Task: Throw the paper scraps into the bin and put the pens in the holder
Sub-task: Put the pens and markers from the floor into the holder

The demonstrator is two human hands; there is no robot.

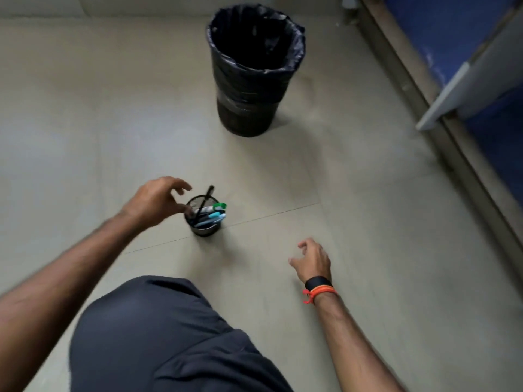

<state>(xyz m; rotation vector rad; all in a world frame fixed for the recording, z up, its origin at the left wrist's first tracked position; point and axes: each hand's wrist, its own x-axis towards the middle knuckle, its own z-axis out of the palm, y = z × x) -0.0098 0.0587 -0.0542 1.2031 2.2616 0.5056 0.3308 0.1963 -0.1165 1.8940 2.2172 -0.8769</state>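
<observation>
A black mesh pen holder (pixel 204 229) stands on the floor in the middle of the head view. Several pens (pixel 210 214) lean inside it, among them a black one, a green-capped one and blue ones. My left hand (pixel 157 200) hovers at the holder's left rim with fingers spread and nothing in them; the thumb is at or near the rim. My right hand (pixel 312 260) hangs low over the floor to the right, fingers loosely apart, empty. The black bin (pixel 256 108) with a black liner stands further off. I see no paper scraps on the floor.
My knee in dark trousers (pixel 169 335) fills the lower middle. A wooden ledge (pixel 441 131) runs diagonally along the right side, with a blue surface and a pale board (pixel 441 100) beyond it. A pale tiled floor (pixel 85 123) stretches to the left.
</observation>
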